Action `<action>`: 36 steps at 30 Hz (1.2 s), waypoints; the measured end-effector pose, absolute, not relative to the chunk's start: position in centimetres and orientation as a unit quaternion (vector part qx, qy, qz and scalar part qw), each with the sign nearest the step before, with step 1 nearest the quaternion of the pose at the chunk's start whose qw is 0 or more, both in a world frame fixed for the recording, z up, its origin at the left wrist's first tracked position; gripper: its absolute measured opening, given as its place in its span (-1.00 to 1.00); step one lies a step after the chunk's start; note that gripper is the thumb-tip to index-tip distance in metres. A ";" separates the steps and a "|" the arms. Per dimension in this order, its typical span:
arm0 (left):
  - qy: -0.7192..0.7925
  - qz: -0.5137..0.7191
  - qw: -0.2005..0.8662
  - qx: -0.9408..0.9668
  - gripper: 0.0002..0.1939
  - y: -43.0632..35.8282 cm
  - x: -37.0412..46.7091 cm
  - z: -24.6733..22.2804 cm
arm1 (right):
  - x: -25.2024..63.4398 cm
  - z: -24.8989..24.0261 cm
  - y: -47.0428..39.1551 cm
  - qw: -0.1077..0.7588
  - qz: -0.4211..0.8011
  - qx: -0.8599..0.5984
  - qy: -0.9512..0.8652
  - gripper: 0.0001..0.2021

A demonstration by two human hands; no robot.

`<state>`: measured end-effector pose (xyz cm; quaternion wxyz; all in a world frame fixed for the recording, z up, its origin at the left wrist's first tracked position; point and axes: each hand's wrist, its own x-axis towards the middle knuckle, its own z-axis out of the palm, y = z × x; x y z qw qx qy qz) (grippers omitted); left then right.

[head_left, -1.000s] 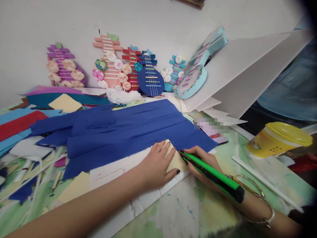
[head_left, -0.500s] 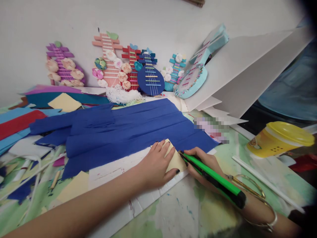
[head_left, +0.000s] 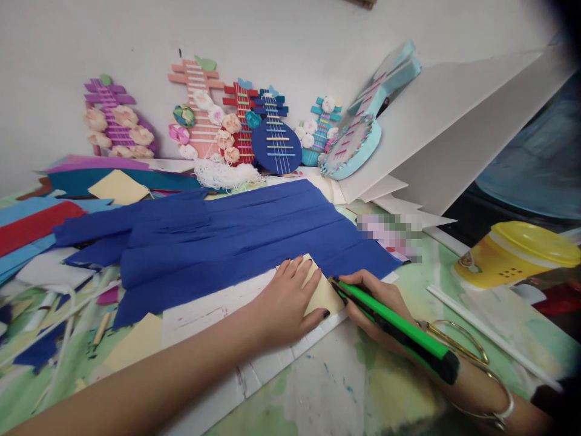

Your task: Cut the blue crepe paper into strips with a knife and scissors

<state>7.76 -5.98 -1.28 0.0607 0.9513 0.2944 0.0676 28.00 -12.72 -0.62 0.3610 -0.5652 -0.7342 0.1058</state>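
My left hand point(head_left: 290, 297) lies flat with fingers spread, pressing on a small pale yellow sheet point(head_left: 324, 293). Under that sheet is a white board point(head_left: 195, 321) with reddish marks and cut lines. My right hand point(head_left: 374, 303) is closed around a green and black utility knife point(head_left: 399, 324). The knife's front end points at the right edge of the yellow sheet; its blade is too small to make out. Blue crepe paper point(head_left: 240, 236) spreads out just beyond both hands. Gold-handled scissors point(head_left: 458, 339) lie by my right wrist, partly hidden behind it.
Decorated paper lutes, among them a dark blue lute point(head_left: 276, 145), lean on the wall. A yellow lidded tub point(head_left: 512, 260) stands at right, near a white strip point(head_left: 490, 333). Scraps and a white cord point(head_left: 68, 327) litter the left. Large white sheets point(head_left: 445, 121) rise at back right.
My right hand and the rear end of the utility knife have shifted slightly to the right. My left hand stays in place on the yellow sheet.
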 end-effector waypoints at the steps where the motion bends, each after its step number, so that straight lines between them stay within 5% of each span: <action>1: 0.295 0.071 0.061 0.951 -0.29 -6.0 7.8 -1.3 | 28.0 -0.6 -12.8 0.362 0.109 -0.566 -0.732 -0.78; 36: 0.296 0.085 0.060 0.950 -0.31 -6.0 7.7 -1.4 | 28.3 -0.5 -13.8 0.364 0.155 -0.590 -0.704 -0.79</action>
